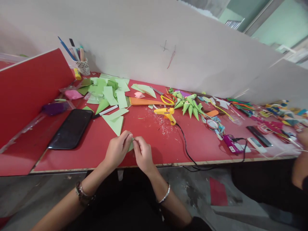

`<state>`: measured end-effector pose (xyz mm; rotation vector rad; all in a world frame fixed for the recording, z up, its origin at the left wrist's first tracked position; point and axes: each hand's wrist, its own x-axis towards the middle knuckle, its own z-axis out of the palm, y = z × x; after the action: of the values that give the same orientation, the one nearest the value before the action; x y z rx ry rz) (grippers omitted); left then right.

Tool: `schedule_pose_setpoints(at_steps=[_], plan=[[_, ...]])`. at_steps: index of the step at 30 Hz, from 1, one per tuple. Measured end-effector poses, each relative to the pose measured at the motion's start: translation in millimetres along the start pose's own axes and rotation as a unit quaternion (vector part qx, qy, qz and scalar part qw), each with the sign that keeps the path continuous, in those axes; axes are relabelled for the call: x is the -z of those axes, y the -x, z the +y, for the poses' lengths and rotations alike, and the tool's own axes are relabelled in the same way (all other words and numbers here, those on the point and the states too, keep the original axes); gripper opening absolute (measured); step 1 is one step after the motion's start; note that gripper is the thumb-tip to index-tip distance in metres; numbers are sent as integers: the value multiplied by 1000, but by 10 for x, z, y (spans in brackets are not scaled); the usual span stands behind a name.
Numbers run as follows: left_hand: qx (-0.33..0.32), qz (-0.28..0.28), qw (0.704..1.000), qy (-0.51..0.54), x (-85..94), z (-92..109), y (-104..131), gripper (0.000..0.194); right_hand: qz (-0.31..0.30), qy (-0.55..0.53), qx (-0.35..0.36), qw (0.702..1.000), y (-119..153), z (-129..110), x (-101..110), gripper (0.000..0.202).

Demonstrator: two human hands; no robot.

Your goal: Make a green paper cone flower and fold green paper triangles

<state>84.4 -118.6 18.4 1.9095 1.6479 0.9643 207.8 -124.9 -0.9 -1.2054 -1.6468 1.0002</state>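
Observation:
My left hand (119,148) and my right hand (143,153) meet just over the front of the red table. Fingers of both pinch a small piece of light green paper (130,147), mostly hidden behind them. Just beyond my left hand lies a pointed light green paper sheet (116,124). A yellow glue gun (166,113) rests further back to the right, among thin scraps. Behind it sits a cluster of green paper cones (190,107). Yellow-and-orange scissors (168,98) lie beside the cones.
A black phone (72,129) lies at left, near a red board (31,96). Green paper pieces (109,93) heap behind it, by a pen cup (82,66). The glue gun's black cord (185,144) runs over the front edge near a purple power strip (231,143). Another person's arm (300,163) is at right.

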Motion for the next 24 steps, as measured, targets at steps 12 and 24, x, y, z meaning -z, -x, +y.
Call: schedule_pose_setpoints(at_steps=[12,24], plan=[[20,45,998,33,-105,-71,139,20,73,12,-10,997,27,-20,-145,22],[42,-3,993,108,-144,-111,213,35,96,-1,-7,995,-50,-19,-122,21]])
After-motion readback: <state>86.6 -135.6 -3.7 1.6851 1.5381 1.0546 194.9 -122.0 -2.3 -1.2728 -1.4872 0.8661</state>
